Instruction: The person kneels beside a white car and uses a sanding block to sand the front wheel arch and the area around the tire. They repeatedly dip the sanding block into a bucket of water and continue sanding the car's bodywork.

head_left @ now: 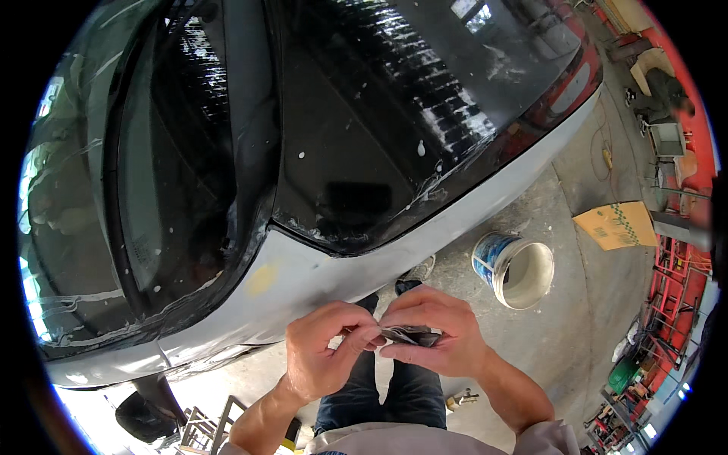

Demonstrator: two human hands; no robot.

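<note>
Just in front of my body, both hands pinch a small dark folded sheet [415,336] that looks like sandpaper. My left hand [322,353] is closed on its left end with thumb and fingers together. On the other side, my right hand [451,326] grips the wider part between thumb and fingers. Beyond my hands stands a car with a dull grey body panel [318,277], which bears a yellowish patch [262,280]. The dark car window [345,201] above it has white splashes and smears.
A white bucket [549,277] with a blue side stands on the concrete floor to the right. Farther right lie a cardboard sheet [616,226] and a red rack [671,303] with clutter. A metal frame [226,421] is at lower left. Below my right forearm sits a small metallic object [461,399].
</note>
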